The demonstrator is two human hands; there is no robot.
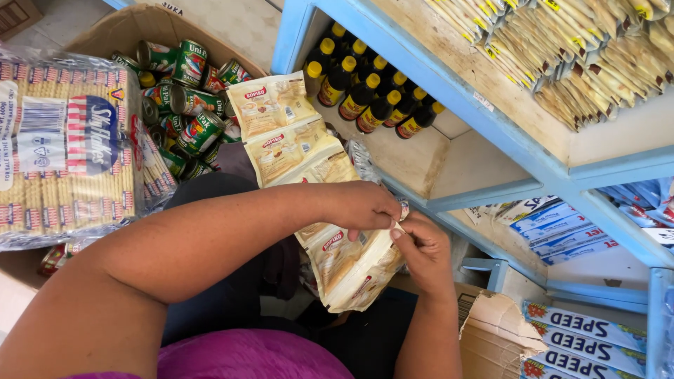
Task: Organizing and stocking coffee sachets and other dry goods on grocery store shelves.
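A long strip of joined cream and tan sachets (295, 144) runs from the cans down across my lap. My left hand (361, 205) reaches across and pinches the strip near its right edge. My right hand (423, 249) pinches the same spot from below, fingertips touching those of the left. The lower sachets (354, 263) hang bent under both hands.
A cardboard box of green cans (186, 95) and a clear bulk pack of crackers (67, 144) lie at the left. A blue shelf (491, 123) holds dark bottles with yellow caps (368, 91) and hanging sachet strips (562, 49). White and blue packs (586, 337) fill a torn carton at the lower right.
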